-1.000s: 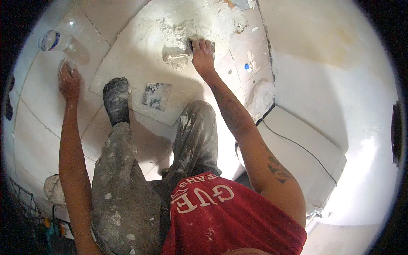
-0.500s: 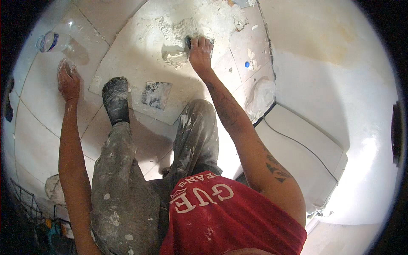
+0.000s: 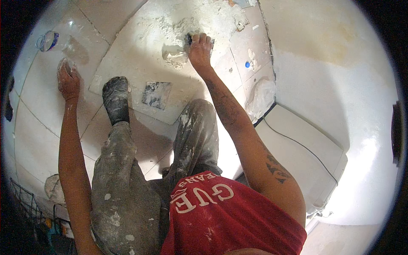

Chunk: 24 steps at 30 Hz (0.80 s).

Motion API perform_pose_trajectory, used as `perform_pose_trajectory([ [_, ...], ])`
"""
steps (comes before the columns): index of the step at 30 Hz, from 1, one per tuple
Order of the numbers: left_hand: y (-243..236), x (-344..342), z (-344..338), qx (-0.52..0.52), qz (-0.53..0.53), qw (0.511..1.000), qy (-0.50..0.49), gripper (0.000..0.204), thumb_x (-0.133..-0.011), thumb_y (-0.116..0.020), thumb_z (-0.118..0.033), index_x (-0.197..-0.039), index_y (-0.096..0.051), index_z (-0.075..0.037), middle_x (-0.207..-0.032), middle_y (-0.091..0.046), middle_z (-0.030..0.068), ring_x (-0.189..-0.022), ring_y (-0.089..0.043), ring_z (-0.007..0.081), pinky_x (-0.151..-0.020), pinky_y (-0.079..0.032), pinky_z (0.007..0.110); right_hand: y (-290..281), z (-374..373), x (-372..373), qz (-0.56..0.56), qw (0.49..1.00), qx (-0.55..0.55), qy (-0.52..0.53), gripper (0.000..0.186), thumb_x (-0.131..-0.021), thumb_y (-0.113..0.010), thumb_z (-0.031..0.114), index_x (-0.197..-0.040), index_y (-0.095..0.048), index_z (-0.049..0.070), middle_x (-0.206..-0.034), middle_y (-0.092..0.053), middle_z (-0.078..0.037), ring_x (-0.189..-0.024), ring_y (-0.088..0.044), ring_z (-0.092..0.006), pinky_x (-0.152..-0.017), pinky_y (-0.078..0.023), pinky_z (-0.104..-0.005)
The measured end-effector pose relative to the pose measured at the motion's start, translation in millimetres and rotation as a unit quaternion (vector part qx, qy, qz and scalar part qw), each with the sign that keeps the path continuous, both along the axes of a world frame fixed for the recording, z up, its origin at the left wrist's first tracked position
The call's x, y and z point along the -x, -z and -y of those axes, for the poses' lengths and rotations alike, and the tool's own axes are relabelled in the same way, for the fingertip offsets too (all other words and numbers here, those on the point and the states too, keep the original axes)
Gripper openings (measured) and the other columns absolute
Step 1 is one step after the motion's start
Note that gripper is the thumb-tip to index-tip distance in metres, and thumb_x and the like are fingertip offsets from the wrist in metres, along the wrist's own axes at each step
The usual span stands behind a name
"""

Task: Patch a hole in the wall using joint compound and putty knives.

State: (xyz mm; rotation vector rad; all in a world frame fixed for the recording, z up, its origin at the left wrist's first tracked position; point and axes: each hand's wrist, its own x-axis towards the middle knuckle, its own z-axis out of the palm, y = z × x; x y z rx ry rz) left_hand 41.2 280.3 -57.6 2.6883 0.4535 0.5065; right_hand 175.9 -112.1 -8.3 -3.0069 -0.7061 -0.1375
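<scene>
My right hand point(image 3: 199, 53) is closed over a dark flat piece point(image 3: 188, 39), whose edges show on either side of the fingers. Its exact kind is hidden. Hand and piece are at a patch of rough white plaster point(image 3: 176, 58) spread on a pale board point(image 3: 140, 51). Well to the left, my left hand point(image 3: 69, 80) is low over the floor tiles, dusted white. Its fingers are apart and hold nothing that I can see. A dark square plate point(image 3: 156, 95) smeared with white lies on the board's near part, beside my left foot in a dark sock point(image 3: 115, 94).
On the tiles at the far left lies a clear container with a blue rim point(image 3: 50, 41). A small blue cap point(image 3: 247, 64) and plaster crumbs lie right of the board. A crumpled plastic bag point(image 3: 261, 97) and a white box-like unit with a cable point(image 3: 301, 148) stand along the wall.
My right hand has shifted very slightly, its fingers a little farther forward on the dark piece. The left hand and the rest look the same.
</scene>
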Motion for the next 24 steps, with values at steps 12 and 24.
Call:
perform_pose_trajectory([
  [12, 1.7, 1.0, -1.0, -0.008, 0.021, 1.000, 0.010, 0.035, -0.081, -0.049, -0.017, -0.111, -0.042, 0.000, -0.113, -0.046, 0.0176, -0.106, -0.043, 0.0315, -0.089, -0.036, 0.037, -2.6, -3.8, -4.8, -0.003, 1.000, -0.010, 0.018, 0.038, -0.064, -0.059, 0.017, -0.095, -0.044, 0.002, -0.093, -0.041, -0.017, -0.087, -0.041, -0.0313, -0.070, -0.034, -0.0443],
  [24, 2.7, 0.2, -2.5, -0.040, -0.014, 0.999, 0.001, 0.036, -0.080, -0.050, -0.016, -0.112, -0.041, -0.001, -0.112, -0.046, 0.0168, -0.106, -0.043, 0.0311, -0.088, -0.036, 0.037, 0.7, -5.1, -5.5, 0.028, 0.999, -0.015, 0.024, 0.028, -0.070, -0.050, 0.013, -0.096, -0.045, 0.002, -0.090, -0.042, -0.016, -0.084, -0.042, -0.0305, -0.069, -0.034, -0.0445],
])
